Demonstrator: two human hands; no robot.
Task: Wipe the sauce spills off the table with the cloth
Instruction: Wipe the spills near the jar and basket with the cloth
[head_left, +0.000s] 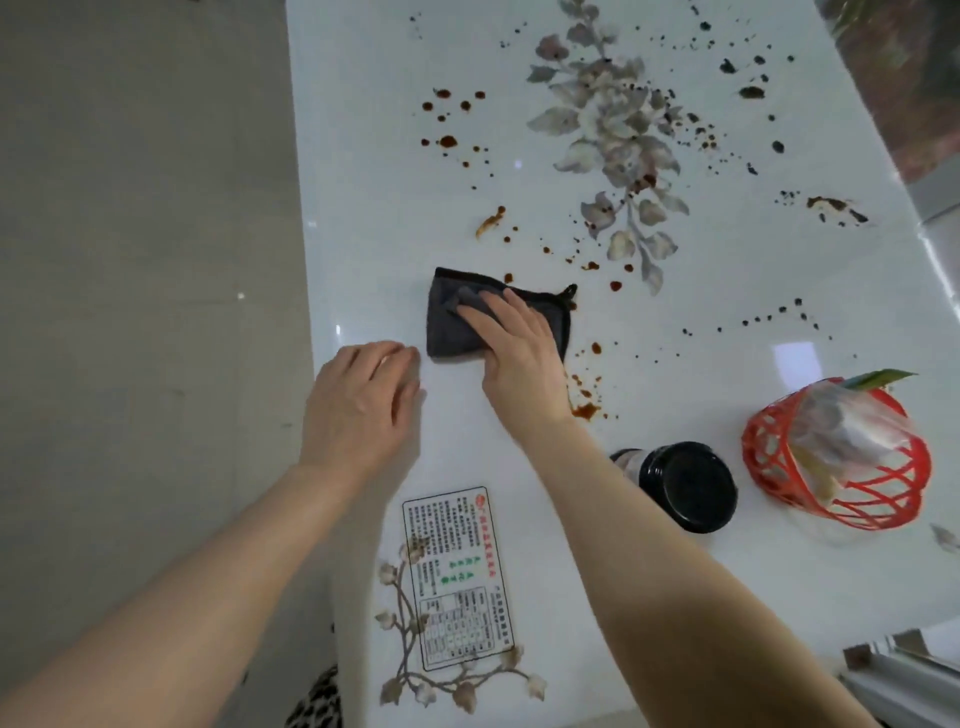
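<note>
Fingers (480, 306) of right hand (519, 358) lay flat and slightly spread on dark folded cloth (452, 325), pressing it down rather than pinching. Left hand (361, 400) rested palm-down beside it at worktop's (363, 218) left edge, fingers loosely together, holding nothing. Cloth sat near left edge, about midway along. Sauce spills (449, 140) dotted surface beyond and to right, one splash (584, 410) just beside right wrist. Cloth judged soft, light, limp; likely bunches if pushed by a corner, so a flat palm over its middle suits, glossy top letting it glide
</note>
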